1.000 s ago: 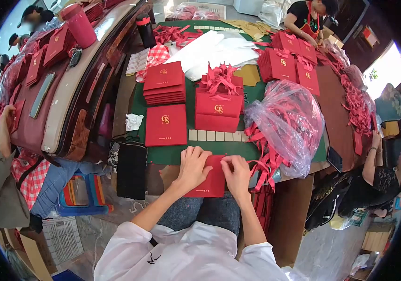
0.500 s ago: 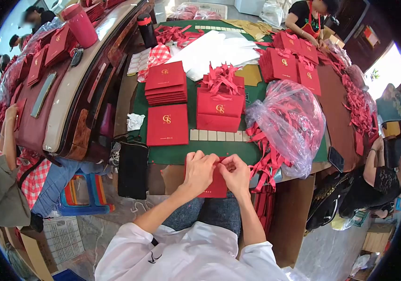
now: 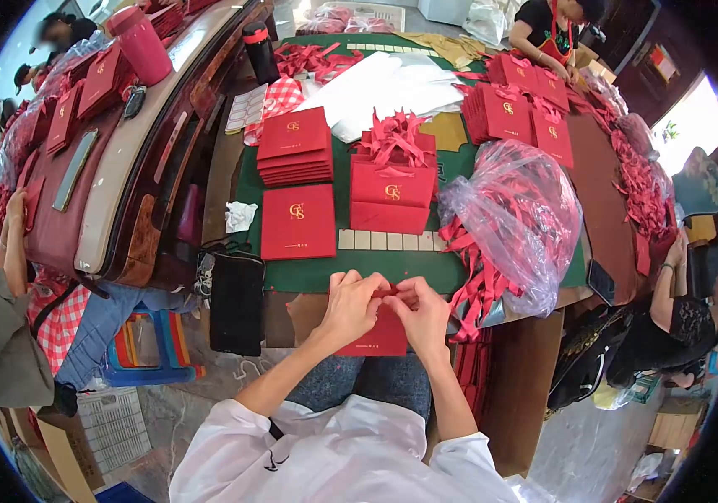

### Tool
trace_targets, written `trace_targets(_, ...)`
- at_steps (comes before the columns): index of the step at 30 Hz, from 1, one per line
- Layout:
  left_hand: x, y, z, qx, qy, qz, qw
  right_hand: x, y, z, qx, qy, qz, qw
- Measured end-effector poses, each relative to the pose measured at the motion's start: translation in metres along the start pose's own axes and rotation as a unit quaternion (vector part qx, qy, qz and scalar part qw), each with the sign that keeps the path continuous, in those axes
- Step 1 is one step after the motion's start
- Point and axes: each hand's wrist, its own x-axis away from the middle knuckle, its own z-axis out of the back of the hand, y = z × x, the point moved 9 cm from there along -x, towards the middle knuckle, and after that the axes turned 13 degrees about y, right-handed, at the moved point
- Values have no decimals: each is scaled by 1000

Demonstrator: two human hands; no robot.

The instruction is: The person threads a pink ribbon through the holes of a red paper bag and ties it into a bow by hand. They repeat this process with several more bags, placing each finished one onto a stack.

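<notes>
A red paper bag [image 3: 386, 335] lies at the table's front edge, over my lap, its upper part covered by my hands. My left hand [image 3: 352, 306] is closed on the bag's top edge, thumb and fingers pinched. Right beside it, my right hand [image 3: 423, 312] pinches at the same edge with its fingertips almost touching the left ones. A bit of red shows between the fingertips; whether it is ribbon or paper I cannot tell. Ahead stand finished-looking red bags with ribbon handles [image 3: 392, 197], and a flat red bag [image 3: 299, 222] lies to their left.
A clear plastic bag of red ribbons [image 3: 520, 226] sits right of my hands. A stack of red bags [image 3: 294, 147], white sheets [image 3: 392, 88] and a black pouch [image 3: 237, 302] are around. Co-workers sit at both sides; one person [image 3: 548, 42] works at the far right.
Both hands stay at the bag's top edge. The left fingers have shifted slightly and curl closer to the right fingertips; the view has tilted a little.
</notes>
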Motion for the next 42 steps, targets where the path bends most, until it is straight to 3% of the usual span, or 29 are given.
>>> trace_targets(1,-1,0,-2,2,-17,-2,1000,0,-12,4,48,26,82,995)
trace_targets(4,-3,6,1,-10,-50,-34,998,-7,-17,5,49,-9,85,995)
trace_targets(11,-2,7,4,10,-57,-38,998,-13,16,-8,37,-131,27,990)
trace_targets(15,0,28,2,-54,-50,-130,989,-18,20,-11,100,-203,17,974)
trace_targets(18,2,36,2,-87,-42,-184,978,-19,37,-26,-2,-278,2,960)
trace_targets(20,2,40,4,-93,-34,-203,974,-12,55,-37,-135,-332,-142,923)
trace_targets(21,0,41,9,-60,-22,-188,980,-11,56,-39,-135,-331,-140,923)
trace_targets(24,0,34,11,-7,-23,-155,988,-9,58,-46,-173,-301,-176,921)
trace_targets(26,6,30,6,13,-38,-137,990,-23,64,-33,-167,-157,-205,952)
trace_targets(30,11,24,5,17,-45,-90,995,-41,76,-16,-155,-24,-145,977)
trace_targets(32,6,13,9,60,-34,-15,998,-50,79,-4,-152,37,-102,982)
trace_targets(34,-5,16,12,49,-9,-15,999,-56,82,4,-120,36,-84,989)
trace_targets(36,-20,17,12,48,8,17,999,-56,61,29,-101,122,-20,987)
trace_targets(38,-34,15,0,30,19,6,999,-51,41,47,-135,190,-32,972)
trace_targets(42,-54,-15,-29,31,42,-6,999,-37,-18,51,-77,182,47,979)
